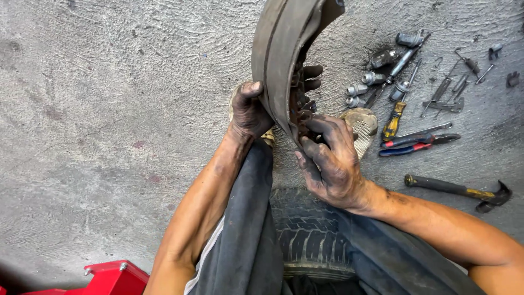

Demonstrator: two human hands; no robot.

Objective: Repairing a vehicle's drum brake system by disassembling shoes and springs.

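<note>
A tyre [311,235] sits between my knees on the concrete. Above it my right hand [333,164] curls shut on the inner edge of a curved brake shoe [278,60], fingertips on its rusty web. My left hand [248,112] clamps the shoe's outer lining, thumb on top. Beyond, to the right, lie a hammer [458,189], pliers [417,143], a screwdriver [394,120] and grey sockets [360,90].

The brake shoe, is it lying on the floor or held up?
Held up: the brake shoe stands on edge between the left hand and right hand, above the concrete floor.
</note>
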